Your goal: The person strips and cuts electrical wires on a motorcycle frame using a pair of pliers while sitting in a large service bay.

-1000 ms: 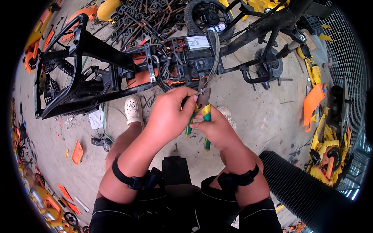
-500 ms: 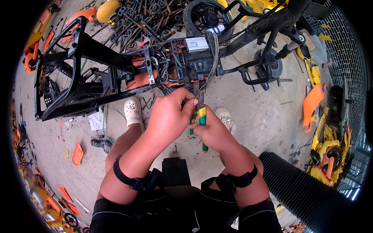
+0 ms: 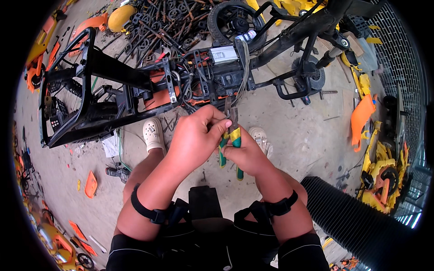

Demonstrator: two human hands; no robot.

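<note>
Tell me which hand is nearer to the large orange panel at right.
Right: the right hand, on the pliers, is left of the panel; the left hand is farther left.

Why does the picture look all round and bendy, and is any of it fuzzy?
Head view: fisheye lens bends the wall and leaves dark corners; head view: yellow parts by the left rim look fuzzy, but the pliers look clearer.

No wording can be read for certain. The silver box point(image 3: 229, 53) on the black frame point(image 3: 115, 72) bears a pale label point(image 3: 219, 56) (its print is too small to make out). Markings on the white-and-blue container point(image 3: 247, 36) by the wheel point(image 3: 238, 23) are just as illegible, as is any print on the paper point(image 3: 110, 147).
</note>
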